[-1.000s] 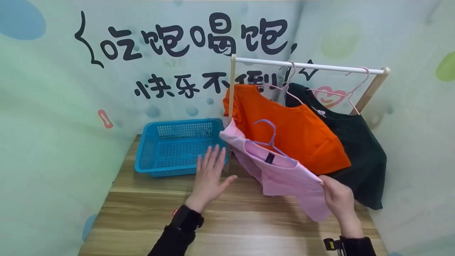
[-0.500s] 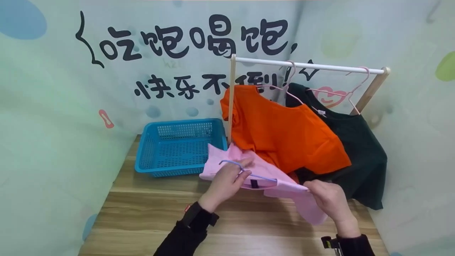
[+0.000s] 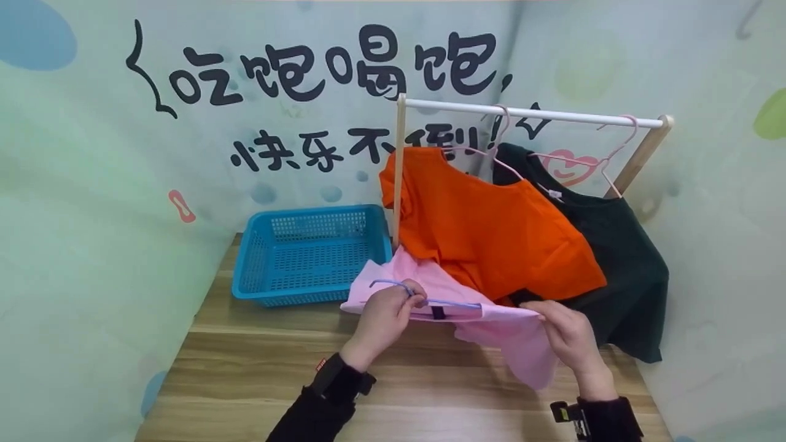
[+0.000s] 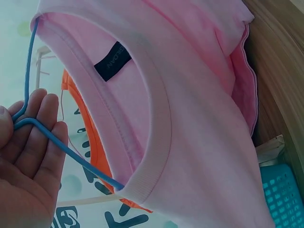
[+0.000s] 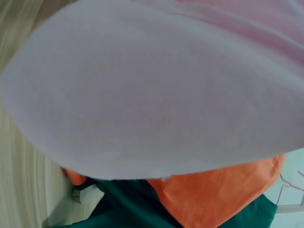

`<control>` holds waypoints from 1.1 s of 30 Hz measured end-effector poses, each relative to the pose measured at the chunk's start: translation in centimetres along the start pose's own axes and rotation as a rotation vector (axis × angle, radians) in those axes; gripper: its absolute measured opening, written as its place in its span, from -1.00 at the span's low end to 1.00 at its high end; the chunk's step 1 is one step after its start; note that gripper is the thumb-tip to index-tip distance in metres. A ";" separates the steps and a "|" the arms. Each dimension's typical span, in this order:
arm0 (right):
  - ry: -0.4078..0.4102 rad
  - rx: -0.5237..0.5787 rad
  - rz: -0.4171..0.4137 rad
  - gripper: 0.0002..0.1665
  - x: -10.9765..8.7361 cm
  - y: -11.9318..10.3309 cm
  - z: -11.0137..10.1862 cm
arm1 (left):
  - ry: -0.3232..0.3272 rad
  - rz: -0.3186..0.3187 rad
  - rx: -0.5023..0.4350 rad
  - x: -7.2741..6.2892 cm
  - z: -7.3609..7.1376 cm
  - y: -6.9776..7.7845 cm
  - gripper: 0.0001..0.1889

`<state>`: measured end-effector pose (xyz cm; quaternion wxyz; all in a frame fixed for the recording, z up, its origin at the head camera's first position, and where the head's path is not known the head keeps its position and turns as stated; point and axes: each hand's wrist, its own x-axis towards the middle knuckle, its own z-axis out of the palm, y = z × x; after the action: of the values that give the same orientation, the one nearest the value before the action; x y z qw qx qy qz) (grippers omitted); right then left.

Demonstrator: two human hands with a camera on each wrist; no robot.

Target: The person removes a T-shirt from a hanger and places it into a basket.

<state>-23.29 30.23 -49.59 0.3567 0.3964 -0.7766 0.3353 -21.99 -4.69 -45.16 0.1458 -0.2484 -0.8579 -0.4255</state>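
Observation:
My left hand (image 3: 384,316) grips a blue wire hanger (image 3: 454,304) at the base of its hook. The hanger's arms run into the neckline of a pink T-shirt (image 3: 522,356), and a black label (image 4: 112,61) shows inside the collar in the left wrist view. Thumb and fingers of my right hand (image 3: 568,334) pinch the shirt's right shoulder, in front of the rack. Pink cloth fills most of the right wrist view and hides that hand there. The shirt's left side lies close to the basket's near corner.
A clothes rack with a white bar (image 3: 454,107) stands at the right. An orange T-shirt (image 3: 491,233) and a dark green T-shirt (image 3: 642,270) hang from it on pink hangers. Left of the rack, a blue plastic basket (image 3: 242,264) sits on the wooden table (image 3: 245,356).
My left hand has moved right from beside the basket and taken hold of the hanger. The pink shirt has come lower and tipped nearer level; my right hand keeps its pinch, shifting slightly left.

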 end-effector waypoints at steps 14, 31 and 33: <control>0.216 0.246 0.127 -0.78 3.6 -3.7 0.0 | 0.020 0.092 0.155 0.1 -0.7 0.8 -0.90; 0.445 -0.160 0.583 -0.87 2.1 -0.9 -0.9 | 0.196 0.120 0.022 0.1 -4.6 -0.5 -0.88; 0.445 -0.161 0.690 -0.78 2.1 -0.8 -0.8 | 0.208 0.106 -0.033 0.0 -4.7 -0.9 -0.89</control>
<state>-23.33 29.69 -47.25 0.4122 0.0019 -0.7917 0.4509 -22.31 -8.95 -42.95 0.2524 -0.2504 -0.8166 -0.4547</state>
